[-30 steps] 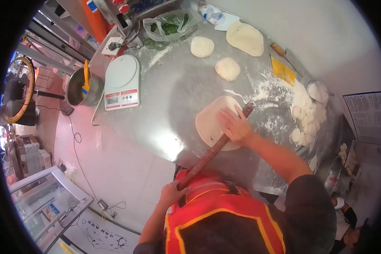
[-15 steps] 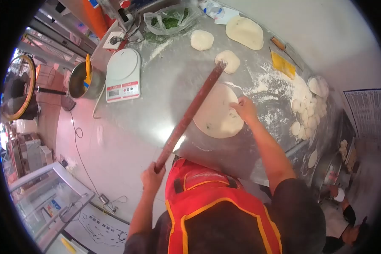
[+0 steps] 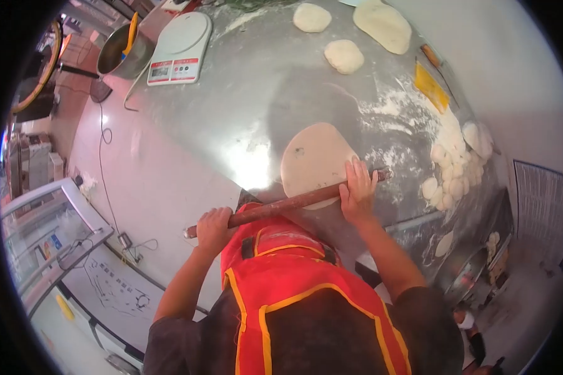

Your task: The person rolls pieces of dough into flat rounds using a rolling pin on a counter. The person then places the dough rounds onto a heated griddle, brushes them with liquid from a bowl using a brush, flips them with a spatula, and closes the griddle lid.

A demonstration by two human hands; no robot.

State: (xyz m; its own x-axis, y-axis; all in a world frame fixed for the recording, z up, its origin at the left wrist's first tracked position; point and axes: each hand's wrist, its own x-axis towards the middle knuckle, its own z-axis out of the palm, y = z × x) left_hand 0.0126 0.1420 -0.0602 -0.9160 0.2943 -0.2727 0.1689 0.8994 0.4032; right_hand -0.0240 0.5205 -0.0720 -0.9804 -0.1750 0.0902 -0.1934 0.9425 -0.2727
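Left hand curled tight, the person is gripping a dark red rolling pin near one end, a short tip sticking out past the fist. Taking the flat dough sheet as the centre of the clock, this hand is sitting at 8 o'clock, beyond the edge of the metal worktop. At 4 o'clock the right hand is lying unclenched over the pin near its other end, fingers outstretched across the wood. The pin is crossing over the sheet at 6 o'clock, sloping from between 8 and 9 up to between 2 and 3, and dough is showing on both sides of it. Farther out, a dough ball is resting between 12 and 1, and another flat piece is lying at 1. A yellow scraper is lying at 2, small dough pieces are clustering at 3, and a white scale is standing at 10.
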